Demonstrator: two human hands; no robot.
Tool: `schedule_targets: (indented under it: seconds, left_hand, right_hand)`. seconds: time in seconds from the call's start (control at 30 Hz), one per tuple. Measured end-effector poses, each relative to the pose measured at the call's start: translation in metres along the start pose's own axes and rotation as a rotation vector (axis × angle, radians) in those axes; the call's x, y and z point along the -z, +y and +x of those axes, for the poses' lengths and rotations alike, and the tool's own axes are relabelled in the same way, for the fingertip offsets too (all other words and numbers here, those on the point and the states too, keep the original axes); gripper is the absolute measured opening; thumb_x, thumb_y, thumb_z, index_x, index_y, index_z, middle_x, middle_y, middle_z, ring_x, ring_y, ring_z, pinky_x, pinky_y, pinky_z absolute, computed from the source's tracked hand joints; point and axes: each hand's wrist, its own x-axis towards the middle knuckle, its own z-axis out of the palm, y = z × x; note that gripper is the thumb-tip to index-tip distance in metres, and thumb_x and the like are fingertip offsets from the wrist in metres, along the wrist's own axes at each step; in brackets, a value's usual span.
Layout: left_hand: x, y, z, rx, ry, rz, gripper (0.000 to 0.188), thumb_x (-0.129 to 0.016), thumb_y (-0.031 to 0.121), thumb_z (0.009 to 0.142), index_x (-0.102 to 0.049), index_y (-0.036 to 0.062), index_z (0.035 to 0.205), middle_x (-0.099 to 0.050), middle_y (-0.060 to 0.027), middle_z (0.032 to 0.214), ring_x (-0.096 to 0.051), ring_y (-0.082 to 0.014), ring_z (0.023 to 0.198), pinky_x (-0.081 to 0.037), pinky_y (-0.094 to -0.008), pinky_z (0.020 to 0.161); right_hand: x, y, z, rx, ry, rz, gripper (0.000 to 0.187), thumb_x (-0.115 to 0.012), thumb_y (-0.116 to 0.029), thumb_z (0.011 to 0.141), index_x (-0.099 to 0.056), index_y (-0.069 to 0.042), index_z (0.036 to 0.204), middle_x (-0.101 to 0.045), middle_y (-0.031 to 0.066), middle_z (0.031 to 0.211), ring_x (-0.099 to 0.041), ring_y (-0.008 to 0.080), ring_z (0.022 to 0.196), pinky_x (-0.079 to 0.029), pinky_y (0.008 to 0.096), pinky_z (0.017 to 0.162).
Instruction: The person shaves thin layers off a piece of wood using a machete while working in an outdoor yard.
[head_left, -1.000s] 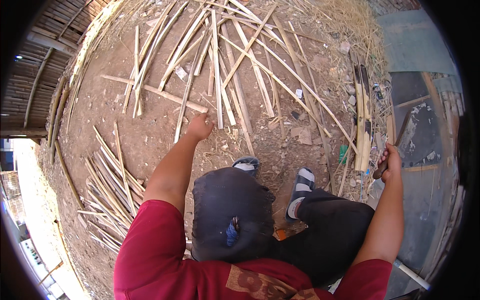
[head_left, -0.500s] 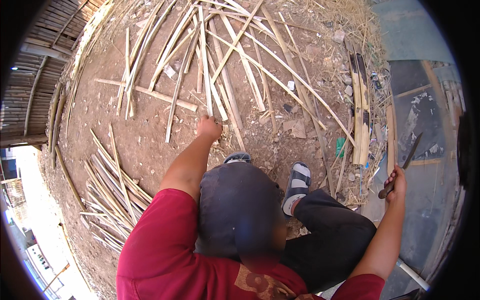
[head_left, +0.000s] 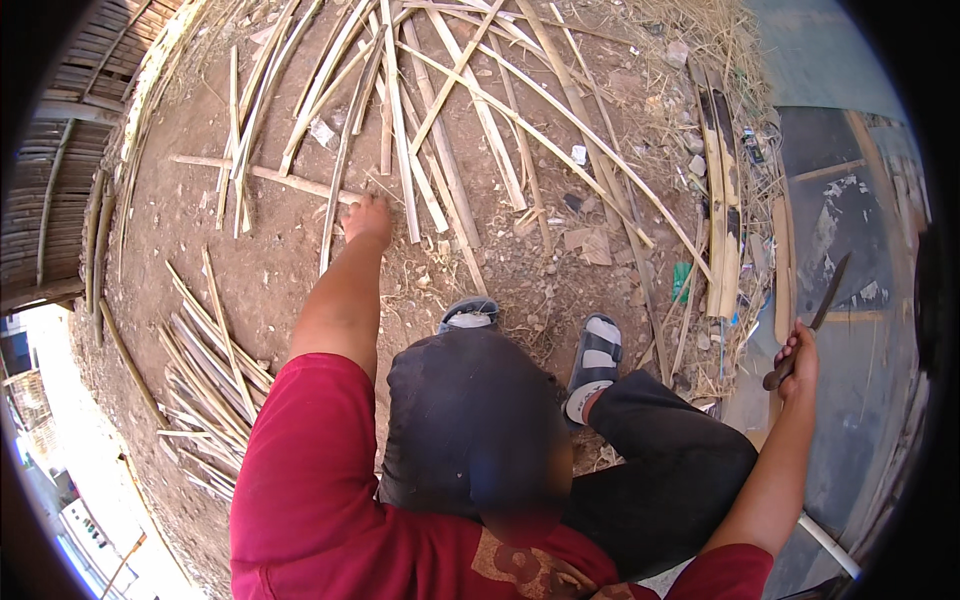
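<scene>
Brown, rod-like bamboo stick (head_left: 290, 180) lies on the bare dirt ground (head_left: 280, 250), its near end at my left hand (head_left: 368, 222). Right hand (head_left: 797, 362) is wrapped round the handle of a long, dark-bladed knife (head_left: 831, 291), held out wide, probably to keep the edge off my black-trousered leg (head_left: 660, 430). Can't tell if the left grip's closed; knuckles hide it. Some pale, split-bamboo strips (head_left: 398, 130) get cut off up top.

Bare earth (head_left: 285, 275), strewn dry straw (head_left: 715, 40) and a slatted wall (head_left: 80, 170) suggest an outdoor yard (head_left: 560, 275).
</scene>
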Motion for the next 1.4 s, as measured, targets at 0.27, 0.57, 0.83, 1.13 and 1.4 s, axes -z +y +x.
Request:
schedule_targets:
  seconds: [0.27,0.57,0.83,1.13,1.4]
  left_hand:
    - [-0.017,-0.016,0.026,-0.099,0.106,0.198,0.035,-0.051,0.014,0.100,-0.060,0.0235,0.132,-0.051,-0.0032,0.146,-0.046,-0.0267,0.137,-0.043,-0.0472,0.108]
    - [0.013,-0.054,0.009,-0.369,0.267,0.335,0.038,-0.056,0.014,0.097,-0.052,0.0141,0.135,-0.056,-0.0036,0.139,-0.046,-0.0251,0.137,-0.037,-0.0470,0.112]
    - [0.153,-0.115,-0.032,-0.691,0.821,0.099,0.035,-0.060,0.015,0.096,-0.056,0.0108,0.131,-0.063,-0.0089,0.129,-0.054,-0.0295,0.127,-0.041,-0.0446,0.108]
    - [0.367,-0.127,-0.153,-0.835,1.455,-0.529,0.033,-0.041,0.022,0.110,-0.052,0.0001,0.132,-0.066,-0.0148,0.113,-0.068,-0.0251,0.104,-0.053,-0.0383,0.092]
    - [0.492,-0.087,-0.286,-1.049,1.579,-1.164,0.040,-0.031,0.027,0.111,-0.053,0.0008,0.132,-0.060,-0.0082,0.104,-0.057,-0.0158,0.078,-0.047,-0.0303,0.066]
  right_hand:
    - [-0.019,-0.013,-0.012,0.018,0.013,-0.041,0.030,-0.074,-0.036,0.092,-0.052,-0.020,0.080,-0.047,-0.0088,0.065,-0.045,0.0056,0.053,-0.039,0.0230,0.049]
    - [-0.034,-0.019,-0.022,0.046,0.000,-0.007,0.029,-0.074,-0.036,0.092,-0.053,-0.019,0.081,-0.048,-0.0088,0.065,-0.046,0.0052,0.052,-0.040,0.0225,0.048]
    - [-0.063,-0.028,-0.044,0.080,-0.112,0.053,0.025,-0.071,-0.031,0.094,-0.054,-0.017,0.083,-0.048,-0.0068,0.065,-0.046,0.0066,0.053,-0.040,0.0237,0.049]
    - [-0.087,-0.039,-0.062,0.093,-0.201,0.174,0.023,-0.070,-0.027,0.095,-0.056,-0.015,0.083,-0.048,-0.0057,0.067,-0.046,0.0075,0.055,-0.043,0.0257,0.050]
    - [-0.118,-0.044,-0.064,0.168,-0.342,0.195,0.022,-0.073,-0.027,0.092,-0.057,-0.014,0.083,-0.050,-0.0040,0.069,-0.047,0.0085,0.055,-0.043,0.0272,0.049]
